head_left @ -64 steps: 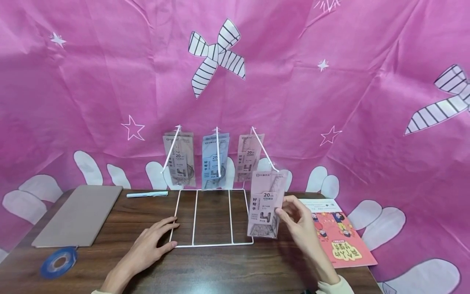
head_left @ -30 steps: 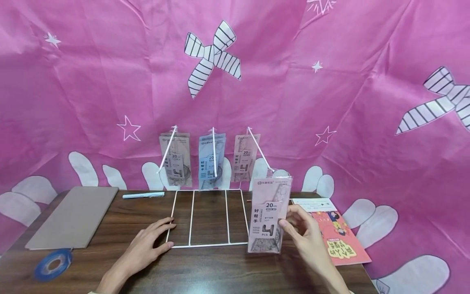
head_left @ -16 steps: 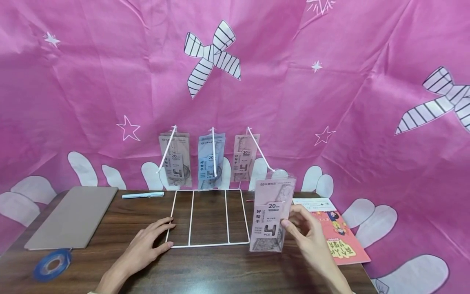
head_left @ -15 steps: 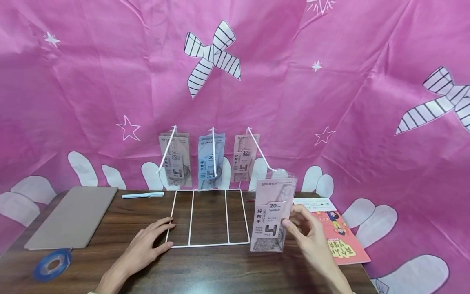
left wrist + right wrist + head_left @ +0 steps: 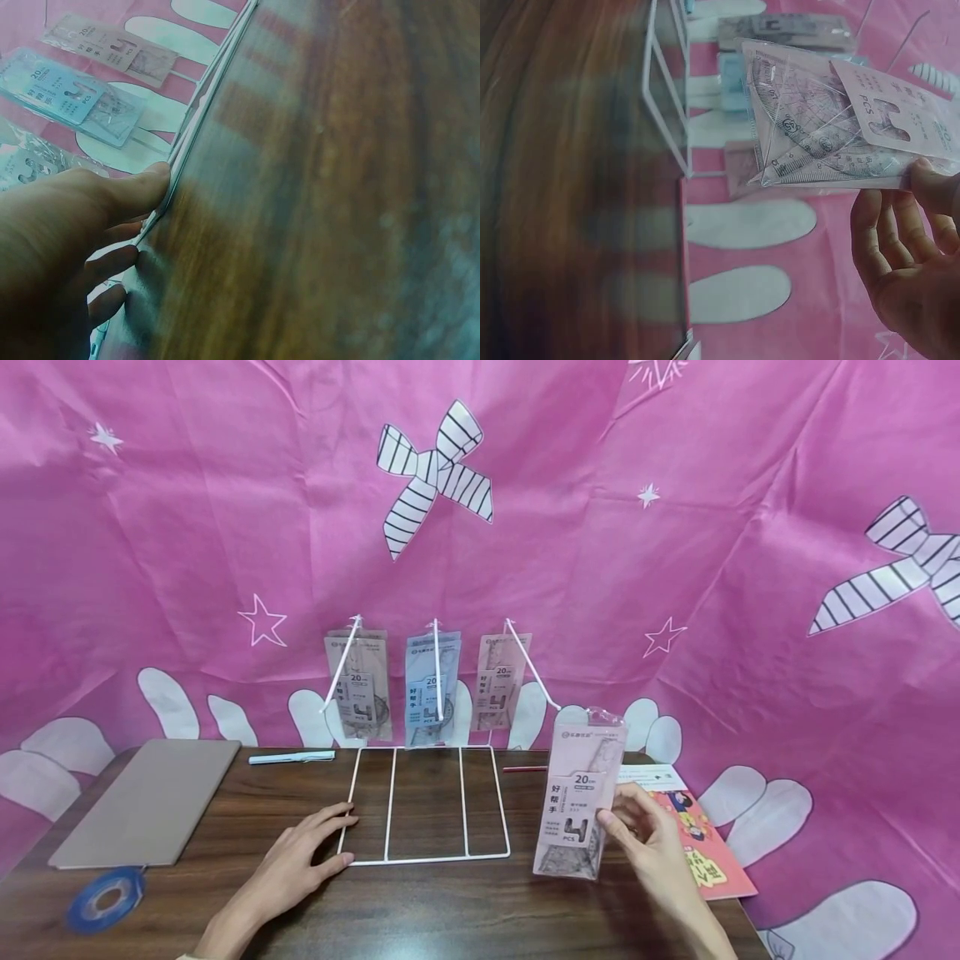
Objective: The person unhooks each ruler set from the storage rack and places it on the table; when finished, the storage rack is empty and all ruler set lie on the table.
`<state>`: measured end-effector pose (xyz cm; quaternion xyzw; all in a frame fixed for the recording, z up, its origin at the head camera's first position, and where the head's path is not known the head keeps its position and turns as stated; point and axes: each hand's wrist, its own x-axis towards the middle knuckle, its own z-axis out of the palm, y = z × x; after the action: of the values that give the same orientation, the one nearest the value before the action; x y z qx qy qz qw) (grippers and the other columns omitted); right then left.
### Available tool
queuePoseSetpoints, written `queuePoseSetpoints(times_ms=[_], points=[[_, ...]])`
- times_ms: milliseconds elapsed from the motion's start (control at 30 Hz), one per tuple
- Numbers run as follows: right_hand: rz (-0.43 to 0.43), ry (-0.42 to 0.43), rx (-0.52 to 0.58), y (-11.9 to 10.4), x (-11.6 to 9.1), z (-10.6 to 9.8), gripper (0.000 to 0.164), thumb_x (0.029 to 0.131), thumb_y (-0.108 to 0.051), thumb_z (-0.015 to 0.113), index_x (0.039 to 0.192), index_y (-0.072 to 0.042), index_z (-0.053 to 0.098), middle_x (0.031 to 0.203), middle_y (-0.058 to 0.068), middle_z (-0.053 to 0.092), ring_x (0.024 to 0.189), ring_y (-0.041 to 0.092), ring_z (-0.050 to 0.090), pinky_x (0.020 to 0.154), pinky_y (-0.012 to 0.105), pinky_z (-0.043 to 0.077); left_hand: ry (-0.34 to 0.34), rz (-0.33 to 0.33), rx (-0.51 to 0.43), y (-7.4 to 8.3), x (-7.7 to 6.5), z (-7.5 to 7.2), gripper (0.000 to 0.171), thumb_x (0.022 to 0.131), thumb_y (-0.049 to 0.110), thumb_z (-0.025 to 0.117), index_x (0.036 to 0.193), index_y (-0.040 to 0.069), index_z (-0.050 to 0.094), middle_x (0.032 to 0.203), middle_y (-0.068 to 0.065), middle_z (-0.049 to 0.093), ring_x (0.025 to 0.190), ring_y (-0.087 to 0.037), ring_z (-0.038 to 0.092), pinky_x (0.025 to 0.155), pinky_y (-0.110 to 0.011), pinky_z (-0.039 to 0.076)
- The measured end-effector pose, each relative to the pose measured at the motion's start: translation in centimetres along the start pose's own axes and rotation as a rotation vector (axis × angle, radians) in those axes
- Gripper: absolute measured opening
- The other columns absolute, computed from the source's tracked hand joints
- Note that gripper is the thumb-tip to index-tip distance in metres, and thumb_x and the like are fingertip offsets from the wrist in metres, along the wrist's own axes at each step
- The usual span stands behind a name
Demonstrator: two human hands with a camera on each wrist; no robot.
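"What's left of the rack (image 5: 427,861)?"
"A pad (image 5: 150,806) and tape (image 5: 85,906); then the left hand (image 5: 296,860), fingers loose, touching its left side."
"Above its back?"
"Grey packet (image 5: 365,689), blue packet (image 5: 425,689), pink packet (image 5: 498,685), on hooks (image 5: 533,665)."
"Right of it?"
"The held packet (image 5: 576,806), pinched by the right hand (image 5: 651,839), well apart from the left; then a book (image 5: 703,831)."

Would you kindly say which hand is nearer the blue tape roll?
Left. The left hand is right of the tape roll; the right hand is much farther right.
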<state>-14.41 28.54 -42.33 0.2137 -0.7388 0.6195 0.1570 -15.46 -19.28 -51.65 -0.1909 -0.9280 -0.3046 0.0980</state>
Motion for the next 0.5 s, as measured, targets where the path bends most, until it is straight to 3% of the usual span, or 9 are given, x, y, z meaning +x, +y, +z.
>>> queuePoseSetpoints(times_ms=[133, 300, 500], points=[[0.054, 0.018, -0.019, 1.1, -0.4, -0.8, 0.020, 0.094, 0.019, 0.062, 0.113, 0.014, 0.060, 0.100, 0.007, 0.075, 0.085, 0.013, 0.074, 0.071, 0.027, 0.059, 0.004, 0.011, 0.006, -0.1, 0.0, 0.1, 0.045, 0.095, 0.032, 0.078, 0.135, 0.014, 0.070, 0.151, -0.005, 0.057, 0.135, -0.031, 0.057, 0.098, -0.062, 0.043], [0.109, 0.021, -0.120, 2.2, -1.0, -1.9, 0.020, 0.096, 0.014, 0.064, 0.115, 0.011, 0.062, 0.101, 0.003, 0.077, 0.087, 0.011, 0.074, 0.075, 0.027, 0.059, 0.009, 0.019, 0.007, 0.0, 0.1, 0.1, 0.045, 0.095, 0.032, 0.078, 0.135, 0.014, 0.070, 0.151, -0.005, 0.058, 0.135, -0.031, 0.057, 0.098, -0.061, 0.043], [0.171, -0.009, -0.197, 3.5, -1.5, -3.0, 0.016, 0.098, 0.008, 0.066, 0.113, 0.007, 0.062, 0.098, 0.005, 0.076, 0.084, 0.009, 0.072, 0.064, 0.030, 0.059, 0.030, 0.043, 0.017, -0.1, 0.0, 0.1, 0.045, 0.093, 0.030, 0.080, 0.134, 0.014, 0.070, 0.148, -0.006, 0.059, 0.132, -0.034, 0.059, 0.095, -0.061, 0.044]])
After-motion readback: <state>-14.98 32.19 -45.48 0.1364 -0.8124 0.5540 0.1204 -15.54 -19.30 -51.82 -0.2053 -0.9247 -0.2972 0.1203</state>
